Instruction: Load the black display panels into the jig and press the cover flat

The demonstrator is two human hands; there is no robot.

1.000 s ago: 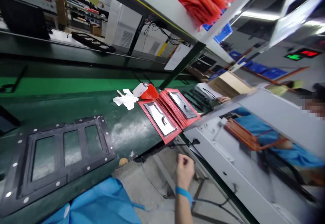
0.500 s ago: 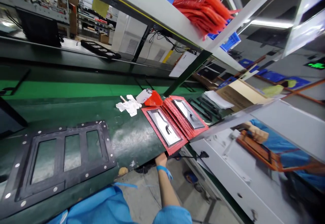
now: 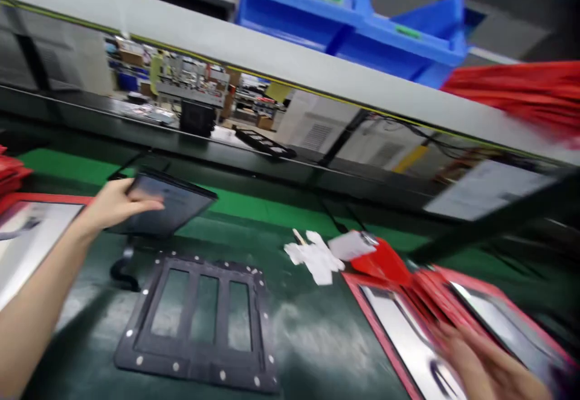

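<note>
My left hand (image 3: 120, 203) is closed on the edge of a thin dark display panel (image 3: 170, 206), thumb across its face. The panel is raised and tilted above the bench, and a black ribbon cable (image 3: 123, 272) hangs below it. A black frame (image 3: 211, 321) with three rectangular openings and light round dots lies flat in front of me. At lower right my right hand (image 3: 484, 358) is smeared by motion over a silver panel (image 3: 408, 330) on a red bubble-wrap sleeve (image 3: 369, 309). Whether it touches the panel I cannot tell.
Another silver panel (image 3: 493, 321) lies on red wrap at right, and one more (image 3: 38, 237) at far left. Crumpled white cloth (image 3: 319, 258), a white bottle (image 3: 348, 245) and a red tray (image 3: 380, 261) sit mid-bench. Overhead runs a shelf (image 3: 272, 67) with blue bins (image 3: 294, 16).
My view has swung left. My left hand has come into view holding the display panel. My right hand has moved from the bench's front edge to over the wrapped silver panels.
</note>
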